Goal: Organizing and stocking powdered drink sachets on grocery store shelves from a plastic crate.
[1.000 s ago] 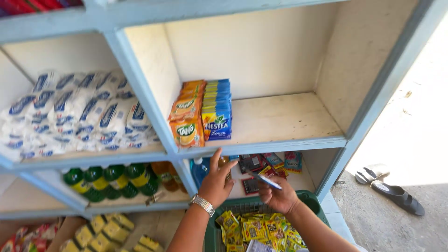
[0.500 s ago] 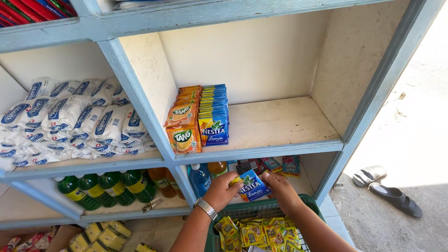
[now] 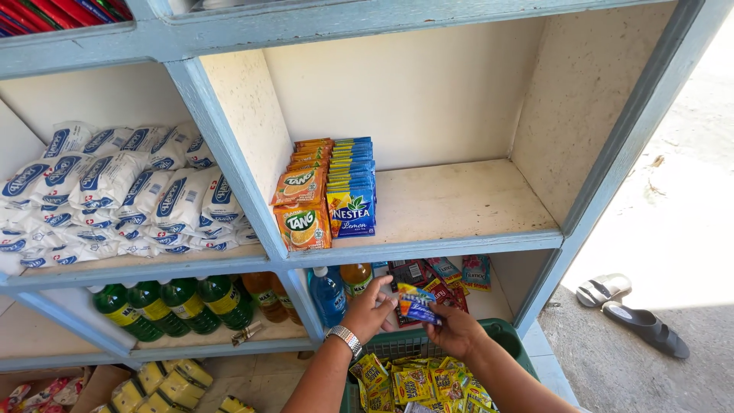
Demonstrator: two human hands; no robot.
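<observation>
A pale blue wooden shelf unit [image 3: 229,138] with cream-painted compartments stands against bright sunlit ground, where a pair of dark sandals [image 3: 633,307] lies at the far right. In the left compartment white and blue sachets [image 3: 115,191] are piled in rows; below them green bottles [image 3: 172,304] stand beside amber ones. The middle compartment holds a neat stack of orange drink packets [image 3: 302,206] touching a stack of blue tea packets [image 3: 350,195], both at its left end, the rest of that board bare.

Lower down, the left hand [image 3: 369,310], a metal watch [image 3: 345,338] on its wrist, and the right hand [image 3: 456,329] are both pinched on a small blue sachet [image 3: 417,304], held just in front of the lower shelf, above a green basket [image 3: 505,336] full of yellow packets [image 3: 413,382]. A second ago the hands were apart and reaching into that lower shelf; half a second ago they had come together on the sachet, and now it sits drawn slightly out toward the person, so a packet has been picked from the loose pile of red and dark packets [image 3: 432,275] there.

The basket's lower half, the forearms and the boxes at bottom left are cut off; the sachet's back face and the shelf's depth behind the hands cannot be made out
</observation>
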